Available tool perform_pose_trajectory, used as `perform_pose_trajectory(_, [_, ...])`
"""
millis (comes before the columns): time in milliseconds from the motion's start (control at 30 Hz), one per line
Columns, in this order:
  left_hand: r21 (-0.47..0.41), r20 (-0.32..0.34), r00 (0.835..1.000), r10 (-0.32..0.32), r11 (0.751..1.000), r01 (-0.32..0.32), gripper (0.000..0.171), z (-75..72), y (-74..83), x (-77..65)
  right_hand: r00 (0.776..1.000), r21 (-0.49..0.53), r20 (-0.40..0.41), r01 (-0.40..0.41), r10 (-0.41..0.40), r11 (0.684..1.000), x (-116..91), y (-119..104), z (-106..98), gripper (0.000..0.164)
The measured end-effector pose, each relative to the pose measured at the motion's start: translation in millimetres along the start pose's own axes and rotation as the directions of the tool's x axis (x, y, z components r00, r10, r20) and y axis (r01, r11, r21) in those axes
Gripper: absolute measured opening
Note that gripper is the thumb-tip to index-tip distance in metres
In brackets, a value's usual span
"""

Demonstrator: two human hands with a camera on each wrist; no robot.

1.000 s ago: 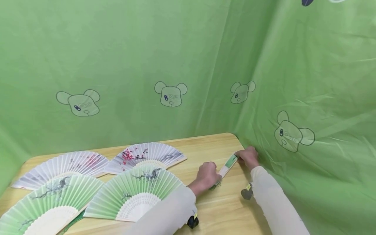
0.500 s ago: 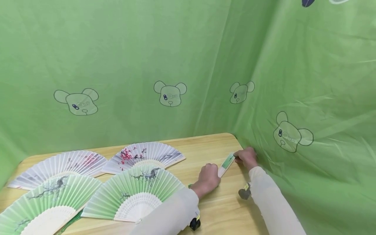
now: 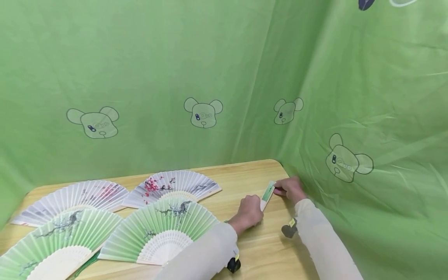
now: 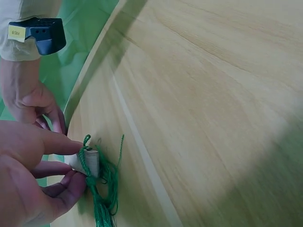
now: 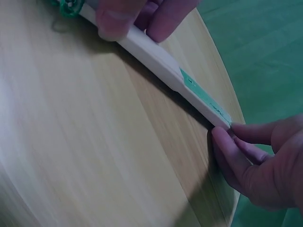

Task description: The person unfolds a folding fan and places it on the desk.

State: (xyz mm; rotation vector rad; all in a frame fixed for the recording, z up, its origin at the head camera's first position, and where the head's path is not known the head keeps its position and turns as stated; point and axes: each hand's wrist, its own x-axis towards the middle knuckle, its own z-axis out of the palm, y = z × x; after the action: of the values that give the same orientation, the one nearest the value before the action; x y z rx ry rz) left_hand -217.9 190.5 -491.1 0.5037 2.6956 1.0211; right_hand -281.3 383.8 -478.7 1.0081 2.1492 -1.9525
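Note:
A folded green-and-white hand fan lies slantwise between my two hands at the right side of the table. My left hand pinches its pale handle end between thumb and fingers. From that end hangs a green cord tassel, seen in the left wrist view. My right hand pinches the far tip with thumb and fingertips. In the right wrist view the fan's slats are pressed together, with a strip of green cloth along the outer half.
Several spread fans lie on the left of the wooden table: green ones in front, and greyish ones with red blossoms behind. Green sheeting with bear-head prints rises behind the table and along its right edge.
The left hand has shifted slightly up along the folded fan, and its tassel has gone out of sight in the head view. The right hand has moved a little left with the tip.

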Motion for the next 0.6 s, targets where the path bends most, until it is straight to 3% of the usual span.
perform_pose_trajectory(267, [-0.118,-0.002,0.998,-0.062,0.991,0.061,0.017,0.6,-6.8,5.3,0.99,0.121,0.098,-0.111,0.099,0.987,-5,-2,10,0.005])
perform_pose_trajectory(433, [-0.176,0.014,0.992,-0.125,0.976,0.125,0.018,0.2,-7.9,8.7,0.985,0.122,0.142,-0.113,0.095,0.986,-8,0,20,0.006])
perform_pose_trajectory(467, [-0.199,0.026,0.99,-0.136,0.97,0.139,0.019,-4.6,-5.0,6.1,0.986,0.124,0.136,-0.11,0.093,0.986,-9,1,21,0.006])
perform_pose_trajectory(600, [-0.237,0.023,0.987,-0.156,0.959,0.157,0.02,-0.5,-10.2,8.5,0.99,0.131,0.119,-0.086,0.071,0.988,-9,2,24,0.007])
